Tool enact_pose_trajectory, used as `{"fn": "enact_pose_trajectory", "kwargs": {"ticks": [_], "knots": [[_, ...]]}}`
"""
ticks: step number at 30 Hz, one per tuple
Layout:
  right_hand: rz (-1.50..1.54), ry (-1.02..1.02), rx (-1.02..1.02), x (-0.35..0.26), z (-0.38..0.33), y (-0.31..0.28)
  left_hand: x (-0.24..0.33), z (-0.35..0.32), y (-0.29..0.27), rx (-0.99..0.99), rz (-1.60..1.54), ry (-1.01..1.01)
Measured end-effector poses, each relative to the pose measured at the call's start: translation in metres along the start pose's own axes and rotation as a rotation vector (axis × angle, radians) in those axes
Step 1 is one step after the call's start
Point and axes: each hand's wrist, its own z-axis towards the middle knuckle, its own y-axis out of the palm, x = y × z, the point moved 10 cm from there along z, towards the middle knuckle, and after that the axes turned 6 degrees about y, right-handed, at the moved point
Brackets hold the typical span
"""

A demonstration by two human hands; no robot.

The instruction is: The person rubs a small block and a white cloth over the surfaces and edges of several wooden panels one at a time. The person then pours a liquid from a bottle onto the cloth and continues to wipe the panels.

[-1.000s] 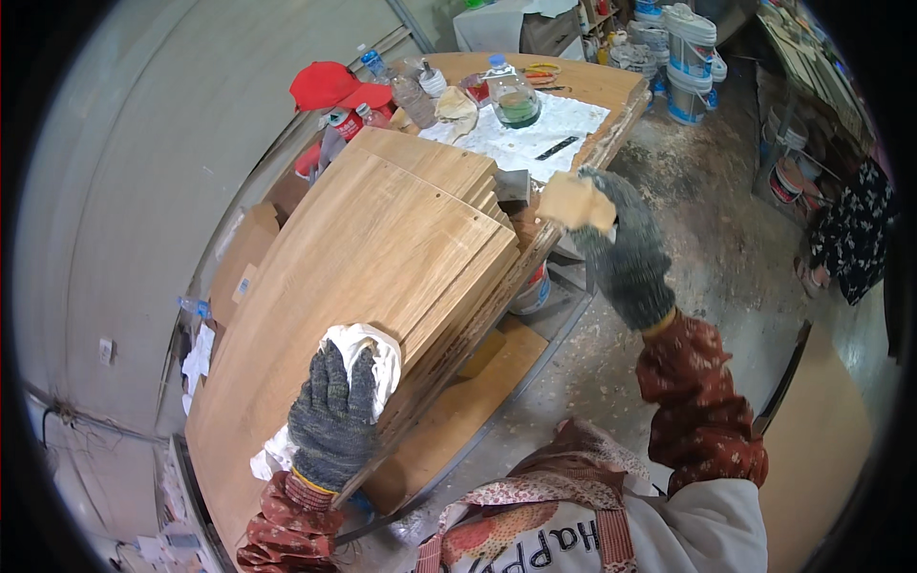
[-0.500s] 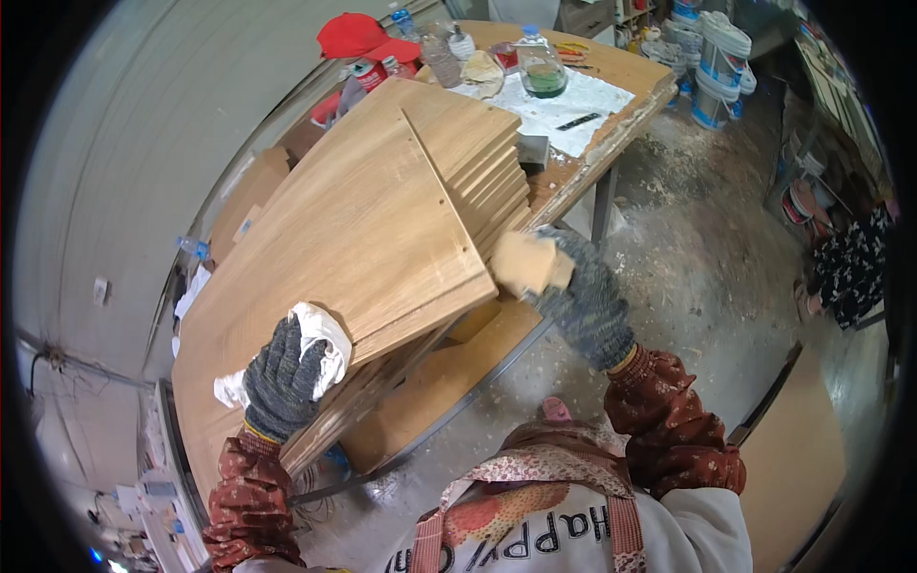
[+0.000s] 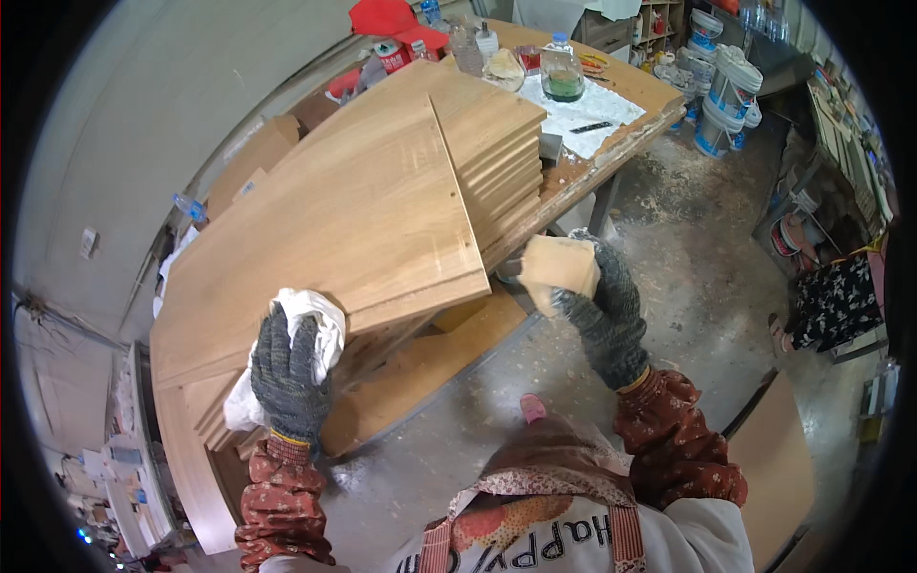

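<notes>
A wide wood-grain board [image 3: 334,210] lies on top of a stack of similar boards [image 3: 501,181]. On its near left edge my left hand [image 3: 288,368], in a dark grey knit glove, is closed on a crumpled white cloth [image 3: 320,320]. My right hand [image 3: 611,320], gloved the same way, grips a tan, squarish pad [image 3: 559,265] just off the board's right corner. The pad is held apart from the wood, its flat face showing; whether it is sponge or folded sandpaper I cannot tell.
On the worktable [image 3: 659,91] behind stand a flask of green liquid [image 3: 563,76], a red cap [image 3: 382,17] and a white sheet [image 3: 611,110] with a dark strip on it. Stacked buckets [image 3: 726,95] stand back right. A person in dark patterned clothing [image 3: 836,301] is at far right.
My right hand has drawn the tan pad a little away from the board's corner and tilted it up. My left hand stays at the near edge with the cloth. The view has shifted slightly.
</notes>
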Motion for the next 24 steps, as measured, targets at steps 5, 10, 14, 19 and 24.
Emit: {"fn": "enact_pose_trajectory", "kwargs": {"ticks": [5, 10, 14, 19, 24], "knots": [[-0.844, -0.412, -0.12, 0.014, 0.002, 0.035, 0.011, -0.034, 0.0, 0.151, -0.177, -0.207], [-0.092, 0.003, -0.042, 0.05, 0.042, -0.009, 0.021, -0.097, 0.013, 0.335, -0.586, -0.858], [-0.23, 0.035, -0.62, 0.027, 0.033, 0.043, 0.063, -0.074, 0.085, 0.598, -2.285, -1.239], [-0.677, -0.932, -0.481, -0.022, 0.017, 0.043, 0.062, -0.016, 0.077, 0.549, -1.224, -1.028], [-0.671, -0.526, -0.747, -0.017, 0.084, 0.039, 0.059, -0.002, 0.075, 0.759, -1.083, -1.136]]}}
